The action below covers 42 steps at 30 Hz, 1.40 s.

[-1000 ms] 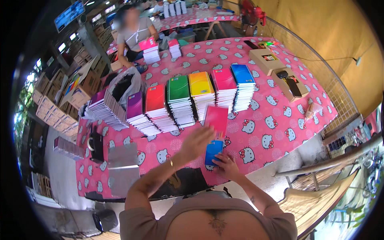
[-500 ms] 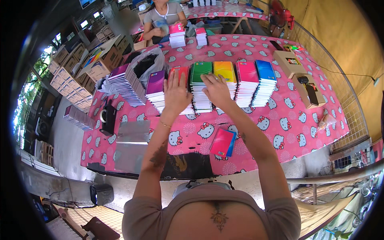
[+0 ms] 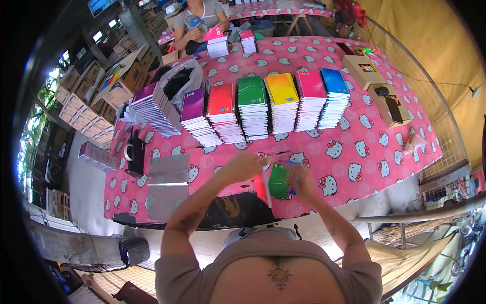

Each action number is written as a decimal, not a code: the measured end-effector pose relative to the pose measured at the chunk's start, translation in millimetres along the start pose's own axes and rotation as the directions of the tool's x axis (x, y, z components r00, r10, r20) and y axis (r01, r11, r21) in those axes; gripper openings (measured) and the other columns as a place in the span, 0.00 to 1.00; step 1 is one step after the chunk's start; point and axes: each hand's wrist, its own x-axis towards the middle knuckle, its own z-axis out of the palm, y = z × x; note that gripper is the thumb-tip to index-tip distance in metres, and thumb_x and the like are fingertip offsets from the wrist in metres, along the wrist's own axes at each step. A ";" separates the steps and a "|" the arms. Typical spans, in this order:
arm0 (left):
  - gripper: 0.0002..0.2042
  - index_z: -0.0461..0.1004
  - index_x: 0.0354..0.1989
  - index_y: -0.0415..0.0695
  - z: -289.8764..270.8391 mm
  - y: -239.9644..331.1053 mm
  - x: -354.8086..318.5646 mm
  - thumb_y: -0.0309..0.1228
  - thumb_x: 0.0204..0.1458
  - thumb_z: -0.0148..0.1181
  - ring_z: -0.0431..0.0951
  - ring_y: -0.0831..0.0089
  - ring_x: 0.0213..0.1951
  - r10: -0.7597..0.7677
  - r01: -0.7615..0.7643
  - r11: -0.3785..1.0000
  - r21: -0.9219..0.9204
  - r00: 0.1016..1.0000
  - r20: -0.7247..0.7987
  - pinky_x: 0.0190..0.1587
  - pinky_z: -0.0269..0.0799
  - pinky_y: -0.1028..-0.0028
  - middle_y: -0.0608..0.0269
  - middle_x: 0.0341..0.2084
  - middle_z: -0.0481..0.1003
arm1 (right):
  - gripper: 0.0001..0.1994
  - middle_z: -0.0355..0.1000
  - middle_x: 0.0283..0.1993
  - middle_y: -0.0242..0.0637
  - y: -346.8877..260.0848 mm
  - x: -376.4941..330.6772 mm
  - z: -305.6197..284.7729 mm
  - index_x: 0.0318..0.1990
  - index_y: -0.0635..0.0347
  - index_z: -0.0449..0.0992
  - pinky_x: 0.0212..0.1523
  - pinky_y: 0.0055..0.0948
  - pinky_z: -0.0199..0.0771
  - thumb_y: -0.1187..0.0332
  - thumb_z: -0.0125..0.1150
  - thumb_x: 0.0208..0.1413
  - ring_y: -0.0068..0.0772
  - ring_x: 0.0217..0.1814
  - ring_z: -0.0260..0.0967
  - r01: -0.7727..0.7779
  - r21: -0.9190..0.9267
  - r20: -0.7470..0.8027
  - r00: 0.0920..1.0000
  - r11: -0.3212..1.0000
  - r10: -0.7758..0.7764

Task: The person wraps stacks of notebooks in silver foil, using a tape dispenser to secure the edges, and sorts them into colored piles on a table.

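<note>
My left hand (image 3: pixel 247 165) is closed on a red notebook (image 3: pixel 262 189), tilted nearly on edge near the table's front. Beside it my right hand (image 3: pixel 305 182), a little blurred, grips a green notebook (image 3: pixel 280 179) at its right edge. A blue notebook (image 3: pixel 292 189) shows partly from beneath the green one. Beyond my hands stand tall stacks of spiral notebooks in a row: purple (image 3: pixel 193 105), red (image 3: pixel 221 99), green (image 3: pixel 251 91), yellow (image 3: pixel 282 89), pink (image 3: pixel 310 85) and blue (image 3: pixel 333 82).
Another purple stack (image 3: pixel 147 99) leans beside a plastic bag (image 3: pixel 195 73) at left. A tape dispenser (image 3: pixel 134 154) and grey sheets (image 3: pixel 168 180) lie nearer. Cardboard boxes (image 3: pixel 392 109) stand at right. Across the pink table (image 3: pixel 283 57) a person (image 3: pixel 210 15) handles a pink notebook.
Both hands have left the red and green stack tops and come back toward me. They now hold a red and a green notebook over where the pink and blue ones lay.
</note>
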 end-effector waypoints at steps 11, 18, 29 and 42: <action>0.20 0.74 0.55 0.43 -38.0 -3.4 96.3 0.30 0.52 0.61 0.79 0.52 0.49 0.374 0.132 0.871 0.473 0.444 -0.814 0.67 0.57 0.51 0.52 0.46 0.79 | 0.22 0.72 0.52 0.37 -50.6 209.2 -61.0 0.53 0.54 0.76 0.58 0.41 0.65 0.72 0.68 0.47 0.43 0.56 0.69 0.384 -0.422 -0.238 0.827 0.821 -0.509; 0.15 0.75 0.50 0.40 -41.4 -15.4 35.1 0.19 0.54 0.54 0.80 0.57 0.48 0.359 -0.148 0.933 0.327 0.432 -0.827 0.61 0.67 0.51 0.51 0.45 0.79 | 0.16 0.76 0.51 0.43 13.3 74.4 -43.5 0.44 0.57 0.78 0.63 0.40 0.66 0.84 0.58 0.49 0.48 0.56 0.73 0.156 0.655 -0.144 0.986 0.740 -0.080; 0.10 0.73 0.50 0.35 13.3 39.6 -25.4 0.25 0.65 0.49 0.79 0.67 0.30 0.003 -0.234 0.953 -0.192 0.643 -0.766 0.34 0.74 0.72 0.52 0.32 0.78 | 0.15 0.77 0.53 0.34 40.4 50.9 6.6 0.39 0.51 0.84 0.66 0.43 0.59 0.81 0.57 0.47 0.42 0.57 0.70 0.101 0.238 0.433 0.879 0.966 -0.199; 0.21 0.71 0.57 0.40 170.1 -10.9 -70.2 0.36 0.57 0.62 0.73 0.49 0.58 0.242 -0.176 0.965 0.193 0.883 -0.403 0.62 0.65 0.49 0.51 0.56 0.74 | 0.17 0.74 0.54 0.43 -10.4 118.0 -63.4 0.48 0.60 0.79 0.58 0.38 0.70 0.83 0.57 0.51 0.48 0.58 0.70 0.180 0.076 -0.357 0.923 0.981 -0.142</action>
